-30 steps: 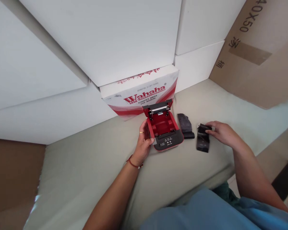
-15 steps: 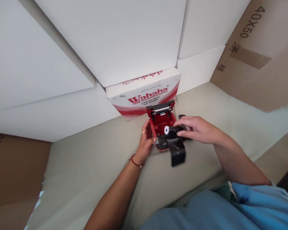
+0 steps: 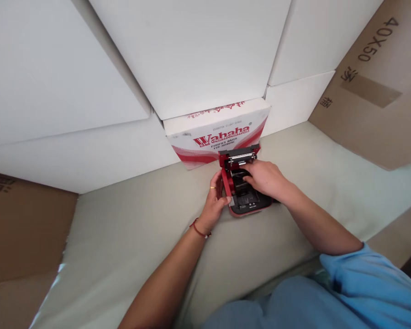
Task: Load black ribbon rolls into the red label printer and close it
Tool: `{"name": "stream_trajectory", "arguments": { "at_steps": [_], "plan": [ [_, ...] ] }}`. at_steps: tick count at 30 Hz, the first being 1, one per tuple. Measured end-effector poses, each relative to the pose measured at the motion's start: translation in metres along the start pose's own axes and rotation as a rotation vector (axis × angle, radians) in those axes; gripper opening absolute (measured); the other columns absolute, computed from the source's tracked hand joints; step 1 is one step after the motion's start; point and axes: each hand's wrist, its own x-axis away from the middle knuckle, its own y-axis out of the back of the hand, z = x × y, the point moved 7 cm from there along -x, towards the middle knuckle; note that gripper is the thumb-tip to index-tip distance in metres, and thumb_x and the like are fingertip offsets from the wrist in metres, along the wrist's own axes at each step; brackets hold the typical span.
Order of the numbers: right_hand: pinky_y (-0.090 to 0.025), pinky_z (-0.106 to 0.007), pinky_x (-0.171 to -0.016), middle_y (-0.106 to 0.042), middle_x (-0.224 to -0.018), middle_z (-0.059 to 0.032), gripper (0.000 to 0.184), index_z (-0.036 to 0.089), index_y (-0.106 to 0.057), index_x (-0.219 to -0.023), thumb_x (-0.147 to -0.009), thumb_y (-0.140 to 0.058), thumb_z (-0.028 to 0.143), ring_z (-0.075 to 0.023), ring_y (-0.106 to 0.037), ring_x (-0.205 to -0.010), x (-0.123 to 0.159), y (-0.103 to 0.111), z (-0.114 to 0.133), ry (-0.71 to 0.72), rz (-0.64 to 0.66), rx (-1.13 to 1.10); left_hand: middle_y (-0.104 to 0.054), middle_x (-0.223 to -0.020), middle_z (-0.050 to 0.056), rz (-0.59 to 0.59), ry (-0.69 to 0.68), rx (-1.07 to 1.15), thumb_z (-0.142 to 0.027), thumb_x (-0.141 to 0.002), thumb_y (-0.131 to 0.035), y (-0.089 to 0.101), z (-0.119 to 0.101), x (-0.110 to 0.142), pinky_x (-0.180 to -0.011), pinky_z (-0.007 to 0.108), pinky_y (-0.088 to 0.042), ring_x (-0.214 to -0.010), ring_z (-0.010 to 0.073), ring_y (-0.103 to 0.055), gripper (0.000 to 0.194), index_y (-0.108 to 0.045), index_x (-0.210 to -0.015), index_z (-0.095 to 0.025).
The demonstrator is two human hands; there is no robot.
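A small red-and-black printer (image 3: 251, 208) stands on the cloth-covered worktop (image 3: 140, 228), in front of the Wahaha carton (image 3: 222, 137). Its lid (image 3: 239, 156) is raised at the back, showing a metal rod and a dark roller on the inner side.

The left hand (image 3: 212, 208) holds the printer by its left side: the grip is closed around the red wall, the fingers along the outside and the thumb on the front left corner. It wears a ring (image 3: 213, 188), and a red bracelet (image 3: 200, 229) circles the wrist.

The right hand (image 3: 267, 180) reaches in from the right, over the printer's right side. Its grip pinches a black roll (image 3: 239, 175) within the open compartment, thumb nearer the front. The fingertips are partly hidden under the raised lid. A loose black strip (image 3: 249, 197) lies forward from the roll over the dark front panel. A dark edge (image 3: 276, 201) shows just beside the printer on the right, mostly hidden by the forearm.

White boxes (image 3: 192, 50) stand behind the carton. Brown cardboard (image 3: 380, 130) marked "40X50" is at the right, and more brown cardboard (image 3: 23, 228) at the left.
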Motion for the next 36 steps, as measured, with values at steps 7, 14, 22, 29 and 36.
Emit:
{"name": "stream_trajectory", "arguments": {
  "at_steps": [7, 14, 22, 29, 36],
  "plan": [
    [-0.066, -0.049, -0.113, -0.084, -0.144, -0.0128, 0.031, 0.021, -0.082, -0.139, -0.116, -0.062, 0.029, -0.0304, -0.080, -0.129, 0.052, -0.002, -0.006, 0.410, -0.285, -0.329, -0.046, -0.185, 0.009, -0.001, -0.006, 0.006, -0.055, -0.085, -0.093, 0.000, -0.001, 0.001, -0.146, 0.057, -0.031, -0.175, 0.0366, -0.041, 0.099, -0.045, -0.170, -0.037],
    [-0.050, -0.064, -0.136, -0.067, -0.171, -0.0133, 0.053, 0.024, -0.059, -0.170, -0.117, -0.061, 0.030, -0.0316, -0.057, -0.165, 0.121, -0.046, -0.011, 0.451, -0.376, -0.263, -0.042, -0.186, 0.012, -0.029, -0.118, -0.187, -0.058, -0.100, -0.079, 0.001, -0.015, 0.008, -0.138, 0.056, -0.046, -0.170, 0.0359, -0.048, 0.086, -0.042, -0.174, -0.037],
    [-0.038, -0.064, -0.142, -0.064, -0.173, -0.0130, 0.055, 0.028, -0.056, -0.173, -0.118, -0.061, 0.035, -0.0293, -0.052, -0.169, 0.124, -0.052, -0.013, 0.477, -0.348, -0.329, -0.080, -0.135, 0.010, 0.012, -0.872, -1.051, -0.028, -0.101, -0.069, -0.060, -0.086, 0.055, -0.127, 0.056, -0.053, -0.139, 0.0311, -0.071, 0.050, -0.070, -0.151, -0.031],
    [-0.052, -0.049, -0.133, -0.073, -0.165, -0.0105, 0.052, 0.031, -0.070, -0.160, -0.119, -0.054, 0.059, -0.0274, -0.069, -0.153, 0.065, 0.005, -0.061, 0.236, -0.637, -0.726, -0.085, -0.112, 0.006, 0.099, -0.894, -1.253, -0.015, -0.096, -0.074, -0.083, -0.082, 0.058, -0.120, 0.049, -0.057, -0.118, 0.0249, -0.079, 0.036, -0.076, -0.130, -0.027],
    [-0.055, -0.048, -0.127, -0.082, -0.150, -0.0117, 0.086, 0.024, -0.083, -0.143, -0.109, -0.041, 0.091, -0.0318, -0.074, -0.145, -0.017, 0.030, -0.062, 0.176, -0.579, -0.838, -0.085, -0.117, 0.007, 0.110, -0.893, -1.247, -0.015, -0.092, -0.079, -0.079, -0.076, 0.061, -0.127, 0.049, -0.051, -0.125, 0.0261, -0.076, 0.050, -0.075, -0.141, -0.029]
  ]
}}
